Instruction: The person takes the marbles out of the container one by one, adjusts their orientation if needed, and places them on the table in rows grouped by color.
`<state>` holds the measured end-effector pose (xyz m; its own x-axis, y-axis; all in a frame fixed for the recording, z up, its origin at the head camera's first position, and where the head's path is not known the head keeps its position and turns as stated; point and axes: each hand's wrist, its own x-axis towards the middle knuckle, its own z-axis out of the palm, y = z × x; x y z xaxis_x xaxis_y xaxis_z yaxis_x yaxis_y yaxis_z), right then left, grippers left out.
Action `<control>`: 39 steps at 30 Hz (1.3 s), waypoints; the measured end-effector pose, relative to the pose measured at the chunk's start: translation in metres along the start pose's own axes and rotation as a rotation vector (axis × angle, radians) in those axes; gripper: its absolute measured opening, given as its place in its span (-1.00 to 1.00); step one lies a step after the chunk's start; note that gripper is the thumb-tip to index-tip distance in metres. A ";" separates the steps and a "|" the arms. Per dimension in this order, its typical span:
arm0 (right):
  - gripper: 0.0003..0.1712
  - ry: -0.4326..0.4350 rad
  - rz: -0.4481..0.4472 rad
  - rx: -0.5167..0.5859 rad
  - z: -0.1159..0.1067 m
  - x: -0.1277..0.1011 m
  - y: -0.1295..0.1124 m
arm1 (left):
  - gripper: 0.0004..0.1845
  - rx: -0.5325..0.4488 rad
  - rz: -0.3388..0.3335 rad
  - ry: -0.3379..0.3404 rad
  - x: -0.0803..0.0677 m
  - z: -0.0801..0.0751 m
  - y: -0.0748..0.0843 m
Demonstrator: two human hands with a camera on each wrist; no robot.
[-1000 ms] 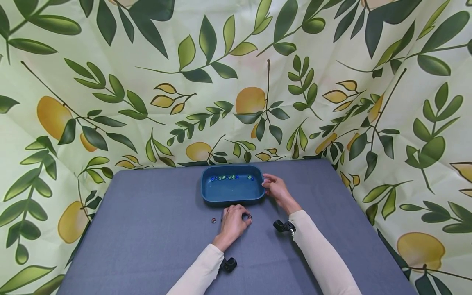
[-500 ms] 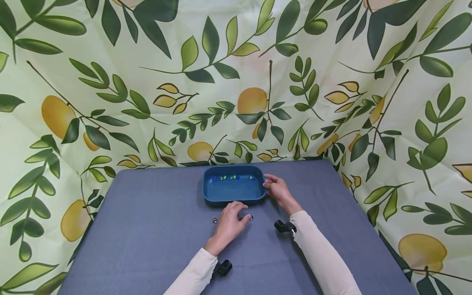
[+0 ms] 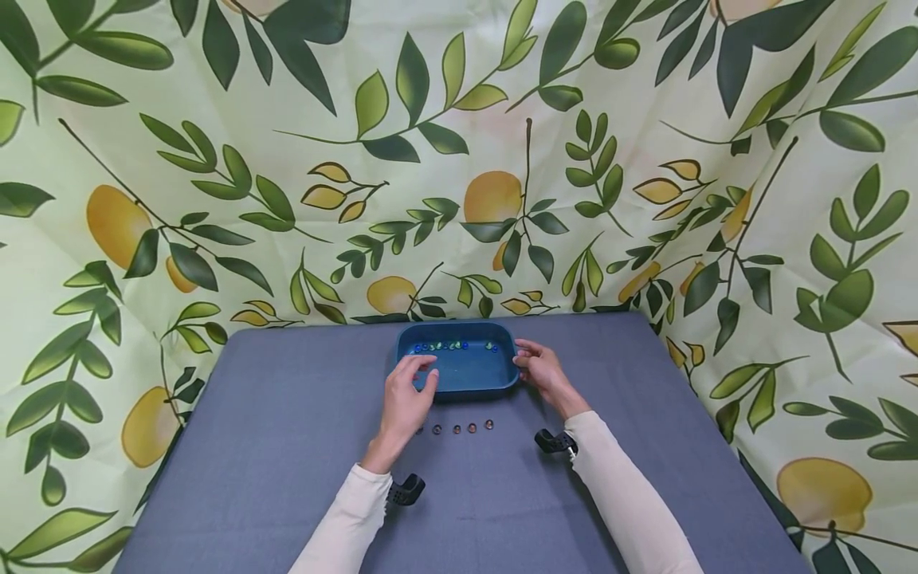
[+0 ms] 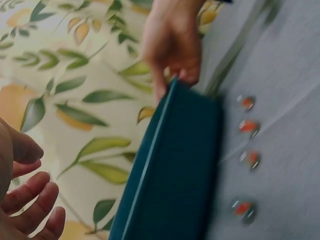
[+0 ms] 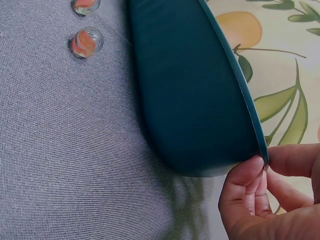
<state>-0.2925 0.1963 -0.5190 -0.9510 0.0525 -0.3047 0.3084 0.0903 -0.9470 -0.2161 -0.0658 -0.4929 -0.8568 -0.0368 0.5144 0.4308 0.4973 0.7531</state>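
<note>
While right grip (image 3: 539, 371) pinches tray (image 3: 459, 387) rim, left grip (image 3: 410, 391) loose above it.

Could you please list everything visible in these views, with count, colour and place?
Tray: one, dark teal, far middle of the table.
Marbles in tray: several, blue and green, along its far wall.
Marbles on table: a row of at least four, clear with orange-red, in front of the tray.
Tablecloth: one, grey-blue.
Backdrop: one, pale green with lemons and leaves.
Left hand: over the tray's left end, fingers loose.
Right hand: pinching the tray's right rim.
</note>
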 end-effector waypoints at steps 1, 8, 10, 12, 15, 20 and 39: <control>-0.47 0.000 0.000 -0.001 0.000 0.000 0.000 | -0.78 -0.008 -0.001 0.024 0.003 -0.003 -0.003; -0.47 0.006 -0.002 0.001 0.000 0.002 0.001 | -0.77 -0.019 -0.086 0.104 0.022 -0.025 -0.025; -0.48 0.008 -0.004 0.000 0.000 0.002 0.001 | -0.76 -0.028 -0.128 0.108 0.026 -0.029 -0.032; -0.49 0.009 -0.002 -0.004 0.001 0.002 0.001 | -0.75 -0.038 -0.167 0.110 0.029 -0.032 -0.039; -0.50 0.014 0.001 -0.010 0.001 0.002 0.001 | -0.71 -0.037 -0.225 0.108 0.031 -0.034 -0.049; -0.49 0.015 0.007 -0.011 0.000 0.004 0.003 | -0.59 -0.079 -0.385 0.053 0.032 -0.032 -0.062; -0.48 -0.004 -0.012 -0.013 -0.001 0.003 0.002 | -0.46 -0.250 -0.649 -0.128 0.035 -0.025 -0.080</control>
<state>-0.2947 0.1972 -0.5222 -0.9546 0.0472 -0.2941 0.2975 0.1043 -0.9490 -0.2740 -0.1284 -0.5250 -0.9825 -0.1491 -0.1113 -0.1396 0.1948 0.9709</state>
